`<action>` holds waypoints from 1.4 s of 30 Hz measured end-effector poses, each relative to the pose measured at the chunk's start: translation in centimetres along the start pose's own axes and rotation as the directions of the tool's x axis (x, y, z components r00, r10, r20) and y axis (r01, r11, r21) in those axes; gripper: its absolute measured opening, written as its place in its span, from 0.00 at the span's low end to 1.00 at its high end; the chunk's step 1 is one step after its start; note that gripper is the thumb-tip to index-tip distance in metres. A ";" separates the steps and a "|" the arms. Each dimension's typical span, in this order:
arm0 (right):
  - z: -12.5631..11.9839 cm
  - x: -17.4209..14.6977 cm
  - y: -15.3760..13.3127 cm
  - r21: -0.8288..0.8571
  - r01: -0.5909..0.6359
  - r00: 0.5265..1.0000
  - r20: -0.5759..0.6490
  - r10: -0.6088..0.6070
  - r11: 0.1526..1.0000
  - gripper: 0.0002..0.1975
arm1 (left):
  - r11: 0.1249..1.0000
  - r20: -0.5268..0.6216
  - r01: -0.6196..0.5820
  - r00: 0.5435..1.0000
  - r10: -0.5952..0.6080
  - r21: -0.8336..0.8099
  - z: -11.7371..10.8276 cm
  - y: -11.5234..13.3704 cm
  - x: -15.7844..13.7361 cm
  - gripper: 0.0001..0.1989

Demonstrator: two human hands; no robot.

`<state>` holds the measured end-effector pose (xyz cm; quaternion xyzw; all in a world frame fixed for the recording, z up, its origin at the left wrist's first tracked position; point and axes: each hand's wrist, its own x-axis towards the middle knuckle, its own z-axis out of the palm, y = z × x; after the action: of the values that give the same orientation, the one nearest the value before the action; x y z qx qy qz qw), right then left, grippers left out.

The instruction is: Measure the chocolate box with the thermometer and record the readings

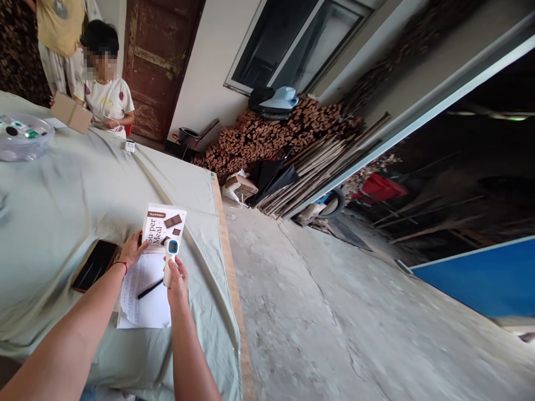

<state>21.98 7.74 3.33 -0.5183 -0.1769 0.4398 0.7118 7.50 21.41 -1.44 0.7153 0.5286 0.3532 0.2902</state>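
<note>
My right hand [179, 280] is wrapped round the handle of a white handheld infrared thermometer [170, 257] with a small blue-edged screen. The thermometer is upright in front of a white box [164, 218] printed with "Meal" and brown chocolate pieces. My left hand [132, 250] grips the lower left edge of that box, its thumb across the front. Below both hands lie sheets of paper [144, 314] with writing on them. A black pen [149, 289] rests across the sheets, near my right wrist. Left of my left hand is a dark-screened phone [95, 266] in a brown case.
A pale green cloth [200, 223] covers the table, whose wooden edge [234, 278] runs along the right. At the far left are a clear plastic tub [27, 139], a cardboard box [71, 113] by a seated person [107, 97], and a small white box [129, 146]. Firewood [251, 133] is stacked behind.
</note>
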 end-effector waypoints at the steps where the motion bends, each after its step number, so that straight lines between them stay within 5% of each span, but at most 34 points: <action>1: -0.2 0.0 -0.1 0.002 -0.005 1.000 -0.005 0.005 1.000 0.31 | 1.000 0.009 0.009 1.000 -0.009 0.024 0.0 0.0 0.0 0.35; 19: -8.6 -5.0 -3.6 -0.129 0.034 0.999 -0.026 -0.038 0.991 0.31 | 0.993 -0.040 0.062 0.997 -0.058 0.097 -0.3 1.2 1.4 0.34; 24: -11.5 -5.3 -3.4 -0.336 0.091 0.994 -0.019 -0.104 0.937 0.29 | 0.985 -0.119 0.147 0.984 -0.136 0.092 -1.0 2.2 0.4 0.38; 28: -13.9 -3.7 -2.8 -0.676 0.213 0.959 0.008 -0.283 0.705 0.21 | 0.968 -0.147 0.101 0.987 -0.069 0.229 -1.8 2.3 -2.9 0.32; 35: -14.4 -1.9 -1.2 -0.927 0.368 0.821 0.285 -0.495 0.077 0.11 | 0.905 0.024 -0.087 0.996 0.085 0.416 -1.5 2.4 -8.2 0.16; 39: -10.4 -1.1 -0.3 -0.813 0.578 0.752 0.563 -0.342 -0.068 0.12 | 0.870 0.032 -0.115 0.993 0.114 0.479 -1.2 2.8 -8.9 0.16; 42: -6.8 -0.4 -0.3 -0.797 0.575 0.784 0.601 -0.155 -0.183 0.17 | 0.866 0.028 -0.130 0.991 0.134 0.483 -1.1 2.9 -9.0 0.16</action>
<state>26.74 3.46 0.97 -0.7113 -0.6801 0.0152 0.1771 6.46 12.05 -0.29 0.7983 0.5508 0.2314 0.0758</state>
